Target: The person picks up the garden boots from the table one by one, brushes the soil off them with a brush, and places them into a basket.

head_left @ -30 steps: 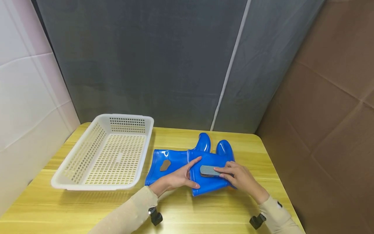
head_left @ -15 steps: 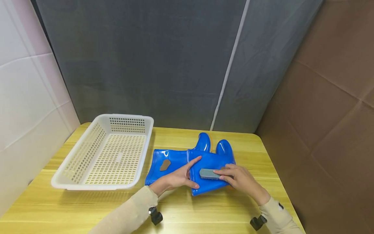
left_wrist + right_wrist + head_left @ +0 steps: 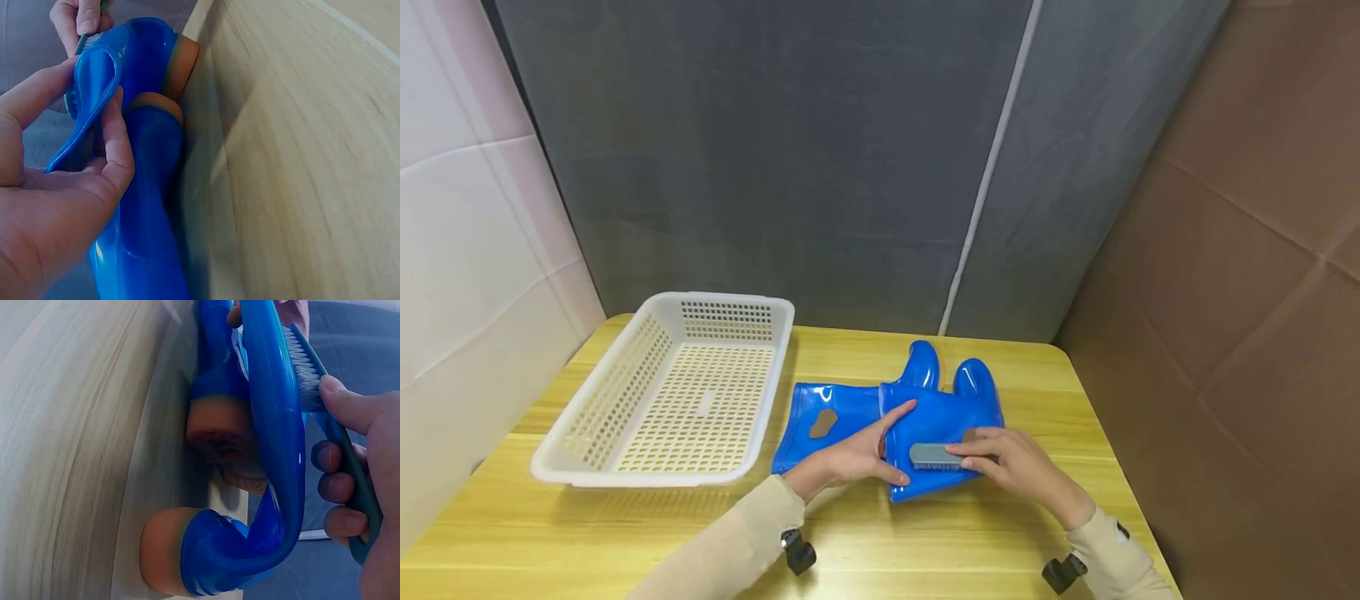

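Note:
Two blue rubber boots lie on their sides, toes toward the back. My left hand (image 3: 857, 458) grips the open top of the nearer boot (image 3: 932, 412), with thumb and fingers either side of its rim. A grey-green scrubbing brush (image 3: 932, 456) lies bristles-down against that boot's shaft. Its handle (image 3: 356, 481) is in my right hand (image 3: 1018, 467), thumb on the back and fingers curled beneath. The other boot (image 3: 850, 404) is partly covered by the first and carries a brown patch (image 3: 823, 423). Orange soles (image 3: 222, 422) show in both wrist views.
A white perforated plastic basket (image 3: 700, 480) stands to the left on the wooden table (image 3: 887, 550). Behind the table's far edge hangs a dark grey curtain (image 3: 775, 167). A brown cloth wall (image 3: 1247, 333) borders the right side.
The brush and right hand have slid a little toward the table's near side along the boot shaft. My left hand keeps its grip with hardly any movement.

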`<state>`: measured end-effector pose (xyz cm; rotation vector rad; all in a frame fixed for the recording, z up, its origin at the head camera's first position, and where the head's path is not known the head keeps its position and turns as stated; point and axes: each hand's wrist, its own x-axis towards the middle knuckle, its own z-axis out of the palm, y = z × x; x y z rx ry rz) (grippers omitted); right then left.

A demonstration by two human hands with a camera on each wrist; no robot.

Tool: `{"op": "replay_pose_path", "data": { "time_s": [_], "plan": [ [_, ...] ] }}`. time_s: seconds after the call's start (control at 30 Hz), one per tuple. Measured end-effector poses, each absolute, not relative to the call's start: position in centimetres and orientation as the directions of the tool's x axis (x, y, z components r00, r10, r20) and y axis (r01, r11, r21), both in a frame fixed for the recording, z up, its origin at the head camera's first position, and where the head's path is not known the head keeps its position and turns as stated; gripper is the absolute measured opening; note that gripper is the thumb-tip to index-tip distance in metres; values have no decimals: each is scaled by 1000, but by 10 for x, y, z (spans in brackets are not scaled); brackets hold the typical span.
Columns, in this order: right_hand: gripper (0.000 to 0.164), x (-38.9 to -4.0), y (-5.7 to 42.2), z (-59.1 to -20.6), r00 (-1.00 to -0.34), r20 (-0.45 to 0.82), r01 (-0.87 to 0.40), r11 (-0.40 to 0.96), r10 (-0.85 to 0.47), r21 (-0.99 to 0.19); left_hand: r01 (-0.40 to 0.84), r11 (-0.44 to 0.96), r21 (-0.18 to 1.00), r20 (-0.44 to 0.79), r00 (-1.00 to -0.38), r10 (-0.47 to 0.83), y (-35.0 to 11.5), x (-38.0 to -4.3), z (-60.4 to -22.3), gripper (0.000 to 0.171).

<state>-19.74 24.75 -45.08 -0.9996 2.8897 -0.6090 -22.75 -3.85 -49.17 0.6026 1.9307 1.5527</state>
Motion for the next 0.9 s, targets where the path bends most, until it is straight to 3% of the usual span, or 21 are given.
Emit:
{"op": "replay_pose_path", "data": {
  "time_s": [0.37, 0.63, 0.9],
  "plan": [
    [30, -196, 249, -451, -797, 103, -587, 726, -594, -358, 7, 260, 965, -172, -734, 657, -38, -228, -490, 107],
    [31, -198, 251, -445, -797, 143, -580, 677, -587, -453, 18, 265, 964, -167, -736, 656, -38, -229, -488, 107],
    [40, -210, 253, -440, -804, 184, -590, 717, -566, -371, 22, 271, 962, -168, -736, 656, -39, -229, -489, 107]
  ]
}}
